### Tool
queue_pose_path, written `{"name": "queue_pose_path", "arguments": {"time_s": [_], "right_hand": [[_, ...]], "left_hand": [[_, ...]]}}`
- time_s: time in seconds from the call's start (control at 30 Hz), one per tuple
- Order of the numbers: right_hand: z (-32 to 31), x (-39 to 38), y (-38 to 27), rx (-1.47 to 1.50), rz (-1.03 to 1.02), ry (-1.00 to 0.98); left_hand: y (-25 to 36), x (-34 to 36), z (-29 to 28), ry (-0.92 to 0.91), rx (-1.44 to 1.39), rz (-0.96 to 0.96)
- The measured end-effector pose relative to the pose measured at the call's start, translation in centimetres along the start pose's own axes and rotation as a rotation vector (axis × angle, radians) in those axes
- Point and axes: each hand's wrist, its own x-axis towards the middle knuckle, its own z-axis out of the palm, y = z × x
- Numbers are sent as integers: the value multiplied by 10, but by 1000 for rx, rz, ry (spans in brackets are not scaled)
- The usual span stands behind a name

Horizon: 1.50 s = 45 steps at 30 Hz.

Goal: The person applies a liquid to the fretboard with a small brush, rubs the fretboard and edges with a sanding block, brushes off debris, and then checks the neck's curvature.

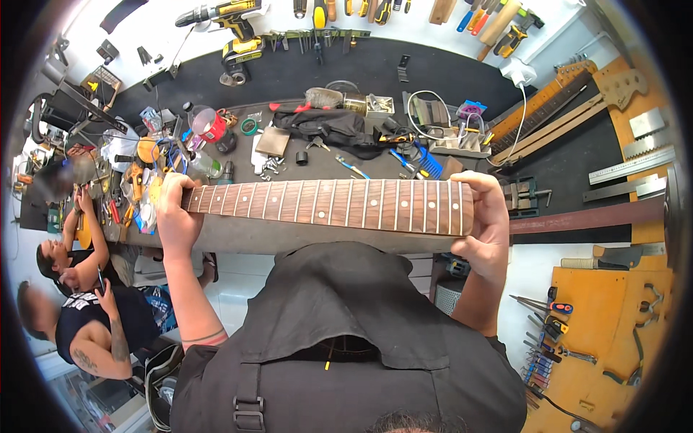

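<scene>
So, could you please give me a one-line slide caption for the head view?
Both hands, left hand and right hand, hold a fretted guitar neck level over a cluttered workbench.

A guitar neck (328, 205) is lying level and crosswise in the air, fretboard facing up, just in front of the near edge of the dark workbench (361, 72). Its reddish-brown wood is carrying silver frets and pale dot inlays. The narrower end is sitting in the left hand (175, 216), and the wider, squared end is resting in the right hand (487, 224).
</scene>
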Motion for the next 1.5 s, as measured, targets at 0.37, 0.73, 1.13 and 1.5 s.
{"name": "queue_pose_path", "arguments": {"time_s": [0.37, 0.73, 1.13, 1.5], "right_hand": [[0, 2, 8, -55, 47, 41], [-16, 18, 115, -493, 474, -304], [40, -24, 335, -1081, 676, -416], [52, 129, 325, -1334, -50, -132]], "left_hand": [[4, 5, 3, -149, 27, -10], [-17, -60, 75, -691, -55, -111], [-117, -200, 190, -779, 73, -227], [-68, -38, 254, -631, -260, -49]]}}
